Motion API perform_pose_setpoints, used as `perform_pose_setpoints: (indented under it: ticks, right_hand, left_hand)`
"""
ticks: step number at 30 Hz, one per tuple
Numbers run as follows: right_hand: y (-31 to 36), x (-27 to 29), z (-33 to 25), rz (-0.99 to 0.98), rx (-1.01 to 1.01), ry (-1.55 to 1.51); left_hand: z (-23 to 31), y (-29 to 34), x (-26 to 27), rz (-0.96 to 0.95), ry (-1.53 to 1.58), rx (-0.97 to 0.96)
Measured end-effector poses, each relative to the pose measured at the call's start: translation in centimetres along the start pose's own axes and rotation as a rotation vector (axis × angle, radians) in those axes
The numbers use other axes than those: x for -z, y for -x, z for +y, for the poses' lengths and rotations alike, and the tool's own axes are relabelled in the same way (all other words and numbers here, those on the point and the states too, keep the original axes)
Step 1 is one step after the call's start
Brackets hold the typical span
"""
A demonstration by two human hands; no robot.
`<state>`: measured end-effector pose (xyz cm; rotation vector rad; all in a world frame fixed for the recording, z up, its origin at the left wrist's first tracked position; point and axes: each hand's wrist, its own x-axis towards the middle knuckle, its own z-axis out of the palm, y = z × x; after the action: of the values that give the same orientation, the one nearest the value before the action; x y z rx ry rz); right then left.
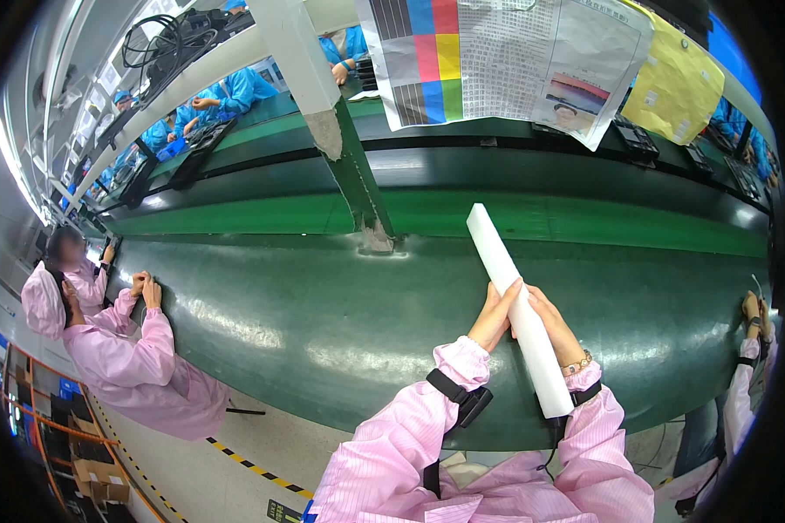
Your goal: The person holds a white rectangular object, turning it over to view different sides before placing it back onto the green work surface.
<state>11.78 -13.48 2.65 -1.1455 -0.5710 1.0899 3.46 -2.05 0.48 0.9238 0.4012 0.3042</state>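
Observation:
A long white bar with flat sides, like a foam strip or slim box, slants over the green bench, its far end tipped to the left. My left hand is closed on its left side, with the thumb lying along the upper face. Around the right side wraps my right hand, its fingers partly hidden by the bar. The near end of the bar lies by my right wrist, where a dark piece with a thin cable shows; I cannot tell whether the two are joined.
The green bench curves across the view. A post rises from its far side, and printed sheets hang above. A co-worker in pink works at the left; another person's hands are at the right edge. People in blue sit beyond.

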Motion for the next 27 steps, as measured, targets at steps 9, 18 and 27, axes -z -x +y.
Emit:
perform_pose_setpoints:
  ticks: [9,18,27]
  right_hand:
    - [-0.10,0.08,0.05,-0.006,-0.004,-0.002]
    - [-0.08,0.19,0.16,-0.007,-0.009,-0.004]
    - [-0.03,0.11,-0.02,-0.006,-0.001,-0.010]
  left_hand:
    - [-0.18,-0.16,0.21,-0.010,0.003,0.000]
    - [-0.09,-0.04,0.01,0.001,0.006,-0.005]
    - [0.08,0.07,-0.08,-0.006,0.003,-0.002]
